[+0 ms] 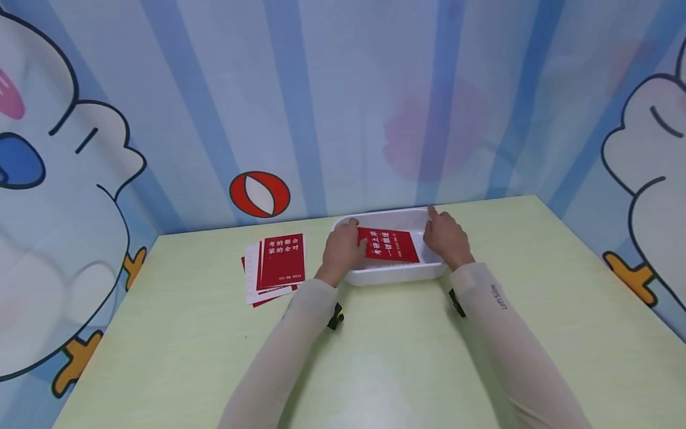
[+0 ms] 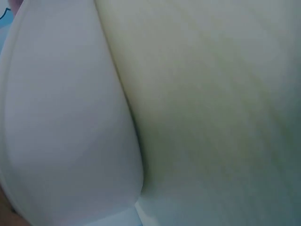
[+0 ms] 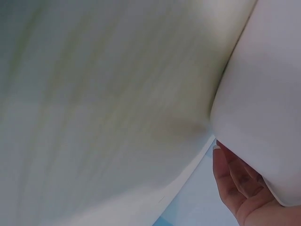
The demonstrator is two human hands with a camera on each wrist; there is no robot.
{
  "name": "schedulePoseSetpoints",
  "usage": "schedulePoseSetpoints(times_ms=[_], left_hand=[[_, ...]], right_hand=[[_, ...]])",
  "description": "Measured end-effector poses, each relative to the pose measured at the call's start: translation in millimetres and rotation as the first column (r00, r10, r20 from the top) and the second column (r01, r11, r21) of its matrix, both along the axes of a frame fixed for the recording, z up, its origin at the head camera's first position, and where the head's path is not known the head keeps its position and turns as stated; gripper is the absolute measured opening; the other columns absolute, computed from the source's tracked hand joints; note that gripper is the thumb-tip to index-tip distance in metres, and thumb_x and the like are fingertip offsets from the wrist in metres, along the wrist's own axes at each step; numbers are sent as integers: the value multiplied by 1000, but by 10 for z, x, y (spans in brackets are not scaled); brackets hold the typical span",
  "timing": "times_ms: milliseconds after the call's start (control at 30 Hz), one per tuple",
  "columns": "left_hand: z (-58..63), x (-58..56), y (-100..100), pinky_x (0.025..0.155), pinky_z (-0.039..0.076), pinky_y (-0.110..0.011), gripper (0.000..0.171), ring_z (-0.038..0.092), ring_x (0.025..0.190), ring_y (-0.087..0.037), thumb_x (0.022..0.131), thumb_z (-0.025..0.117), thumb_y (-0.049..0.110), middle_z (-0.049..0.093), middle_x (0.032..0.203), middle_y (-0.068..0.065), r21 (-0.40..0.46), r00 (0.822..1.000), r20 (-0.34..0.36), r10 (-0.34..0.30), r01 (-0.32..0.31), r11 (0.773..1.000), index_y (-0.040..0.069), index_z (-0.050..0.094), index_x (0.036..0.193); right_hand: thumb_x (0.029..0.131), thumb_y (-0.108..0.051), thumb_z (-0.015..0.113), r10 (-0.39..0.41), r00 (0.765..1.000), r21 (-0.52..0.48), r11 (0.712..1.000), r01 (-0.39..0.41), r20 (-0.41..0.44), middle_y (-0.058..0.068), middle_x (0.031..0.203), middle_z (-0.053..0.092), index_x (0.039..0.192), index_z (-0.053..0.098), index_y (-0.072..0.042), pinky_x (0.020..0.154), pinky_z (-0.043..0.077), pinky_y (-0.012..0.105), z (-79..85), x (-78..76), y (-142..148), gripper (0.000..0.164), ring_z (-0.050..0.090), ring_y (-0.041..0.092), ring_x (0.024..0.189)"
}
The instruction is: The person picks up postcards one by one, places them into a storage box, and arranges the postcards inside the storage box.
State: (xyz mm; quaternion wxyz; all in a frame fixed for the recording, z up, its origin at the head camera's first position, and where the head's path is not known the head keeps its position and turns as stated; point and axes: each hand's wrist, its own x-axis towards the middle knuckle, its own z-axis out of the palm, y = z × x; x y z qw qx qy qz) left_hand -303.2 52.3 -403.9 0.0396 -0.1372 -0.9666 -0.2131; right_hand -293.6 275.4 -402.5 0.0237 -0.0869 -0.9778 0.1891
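Note:
A white plastic tray (image 1: 399,274) stands near the back edge of the table, with a red card (image 1: 390,245) with white lettering lying in it. At the tray's left end my left hand (image 1: 340,250) grips the rim, its thumb over the inside. My right hand (image 1: 448,237) holds the right end. In the right wrist view, the fingers of that hand (image 3: 247,190) curl against the outside of the tray wall (image 3: 265,89). The left wrist view is mostly filled by the tray's side (image 2: 70,113); the left fingers are largely hidden there.
Left of the tray lies a loose stack of red and white cards (image 1: 281,262) on the pale yellow-green table (image 1: 396,357). Directly behind the table hangs a blue striped cartoon backdrop (image 1: 354,107), which also runs along both sides.

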Motion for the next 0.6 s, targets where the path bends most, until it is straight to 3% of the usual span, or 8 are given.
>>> schedulePoseSetpoints(times_ms=[100,600], left_hand=[[-10,11,31,98,55,-41,51,65,115,-26,97,64,26,62,131,-14,-48,1000,-5,19,-19,999,4,49,140],[8,68,41,89,57,-36,34,63,97,-20,97,63,21,63,114,-9,-205,999,-18,-46,41,978,7,60,128]], right_hand=[[104,-22,39,-3,1000,3,1000,3,-2,27,140,48,157,24,-6,99,50,57,7,-3,-1,57,57,40,117],[104,-22,38,24,1000,-24,999,-24,-8,29,140,47,157,23,-3,97,51,57,32,22,1,58,57,41,116]])
